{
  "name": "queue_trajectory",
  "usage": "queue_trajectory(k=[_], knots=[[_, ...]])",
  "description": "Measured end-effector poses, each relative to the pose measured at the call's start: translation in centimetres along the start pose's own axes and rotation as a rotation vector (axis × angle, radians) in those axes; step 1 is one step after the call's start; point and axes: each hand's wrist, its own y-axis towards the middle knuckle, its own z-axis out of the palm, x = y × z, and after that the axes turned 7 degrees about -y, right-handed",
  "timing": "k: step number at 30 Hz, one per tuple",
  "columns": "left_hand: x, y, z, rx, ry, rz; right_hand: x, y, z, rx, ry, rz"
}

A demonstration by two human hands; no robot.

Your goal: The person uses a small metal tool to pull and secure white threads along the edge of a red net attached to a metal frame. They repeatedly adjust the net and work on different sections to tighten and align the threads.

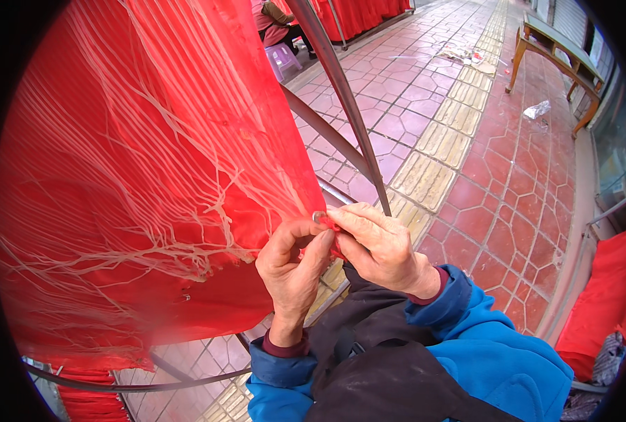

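A large red cloth hangs in front of me, with many pale threads running down it and gathering into a tangled band low on the sheet. At its right corner, my left hand pinches the fabric between thumb and index finger. My right hand meets it from the right, its fingertips closed on the same bunched red cloth. Between the fingertips shows a small metal piece; what it is I cannot tell. The fingers hide most of the gripped corner.
Dark metal bars of a frame rise beside the cloth, and a curved bar passes below. A wooden table stands far right on the tiled pavement. Behind, a person sits on a purple plastic stool. More red fabric lies at right.
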Motion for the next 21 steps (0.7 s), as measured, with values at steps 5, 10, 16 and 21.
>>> queue_trajectory(k=[5, 10, 16, 21], knots=[[0.6, -0.2, 0.2, -0.044, 0.246, 0.201, 0.0, -0.1, -0.2, 0.03, -0.009, -0.003], [1.1, -0.5, 0.3, -0.076, 0.384, 0.319, 0.1, -0.2, -0.1, 0.031, -0.024, -0.032], [1.1, -0.9, 0.4, -0.127, 0.458, 0.364, 0.4, -0.4, 0.2, 0.029, -0.129, -0.083], [1.1, -0.9, 0.5, -0.155, 0.235, 0.246, 0.4, -0.4, 0.5, -0.003, -0.166, -0.102]])
